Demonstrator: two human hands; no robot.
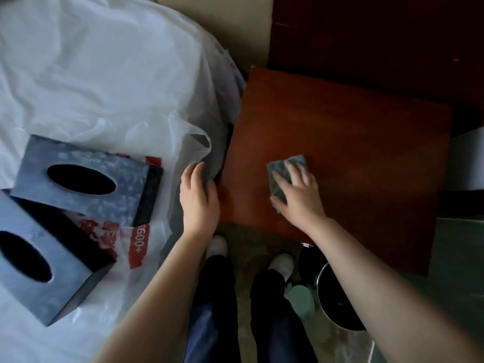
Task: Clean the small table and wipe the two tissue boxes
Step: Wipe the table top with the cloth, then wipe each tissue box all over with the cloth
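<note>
A small reddish-brown wooden table (pixel 353 142) stands in front of me. My right hand (pixel 298 191) lies flat on a grey-green cloth (pixel 281 171) and presses it against the tabletop near the front left. My left hand (pixel 199 195) rests at the table's left edge, fingers loosely curved, touching a white plastic bag (pixel 167 142) with nothing gripped. Two dark grey tissue boxes with oval slots lie on the bed at the left: one (pixel 86 184) farther back, the other (pixel 39 271) nearer me, partly under the first.
The bed's white sheet (pixel 91 61) fills the left side. A dark wooden headboard or cabinet (pixel 379 35) rises behind the table. A round black bin (pixel 337 299) stands on the floor under my right forearm. My legs and white shoes (pixel 281 265) are below.
</note>
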